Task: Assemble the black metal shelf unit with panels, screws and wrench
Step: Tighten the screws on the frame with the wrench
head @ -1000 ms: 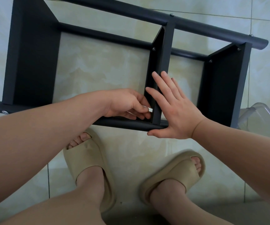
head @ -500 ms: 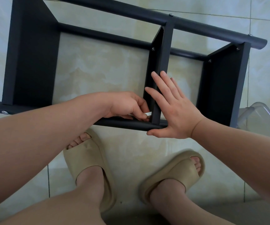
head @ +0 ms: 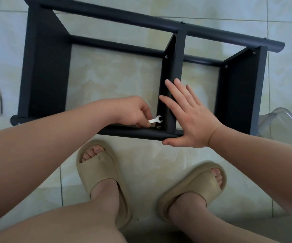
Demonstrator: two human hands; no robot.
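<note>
The black metal shelf unit (head: pixel 45 71) lies on its side on the tiled floor, with three panels joined by round rails. My left hand (head: pixel 133 111) pinches a small white wrench (head: pixel 155 119), its open jaw just above a screw (head: pixel 158 126) at the foot of the middle panel (head: pixel 174 71). My right hand (head: pixel 189 116) presses flat with straight fingers against the middle panel's right face, thumb below the near rail (head: pixel 136 133). More screws show at the panels' far ends.
My two feet in beige slippers (head: pixel 105 181) stand close to the near rail. A clear plastic container (head: pixel 282 125) sits at the right by the end panel. Pale floor tiles surround the unit.
My left hand has drawn back a little to the left, so the white wrench now shows in full beside the screw. The camera has tilted, showing more of the unit. My right hand stays pressed on the panel.
</note>
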